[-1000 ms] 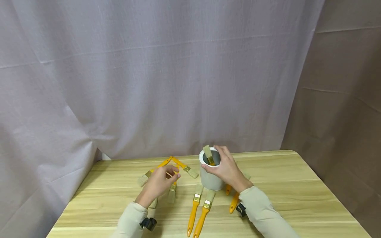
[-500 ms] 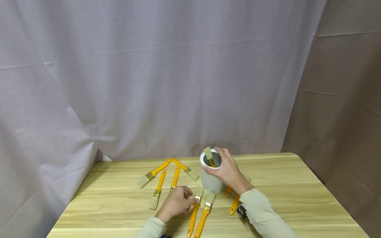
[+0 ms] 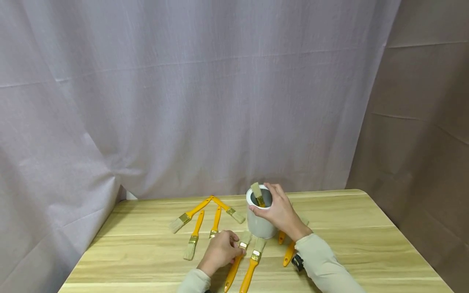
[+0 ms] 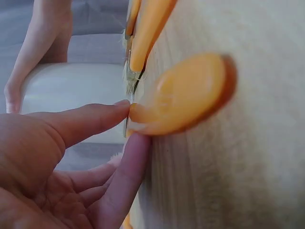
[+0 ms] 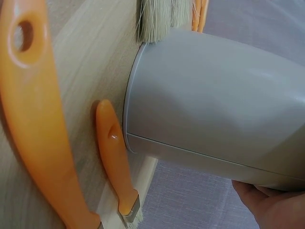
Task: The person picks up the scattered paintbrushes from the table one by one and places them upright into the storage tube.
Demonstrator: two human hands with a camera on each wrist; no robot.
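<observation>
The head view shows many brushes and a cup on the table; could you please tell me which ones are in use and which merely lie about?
In use:
- left hand, pinching a yellow-handled paintbrush
- right hand, holding the grey round cup
- the bristle brush standing in the cup

Lying about:
- four brushes fanned out at the left
- brushes beside the cup
- wooden table

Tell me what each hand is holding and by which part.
The right hand grips the white cup by its rim and side. The left hand pinches an orange-handled brush on the table, near the ferrule.
</observation>
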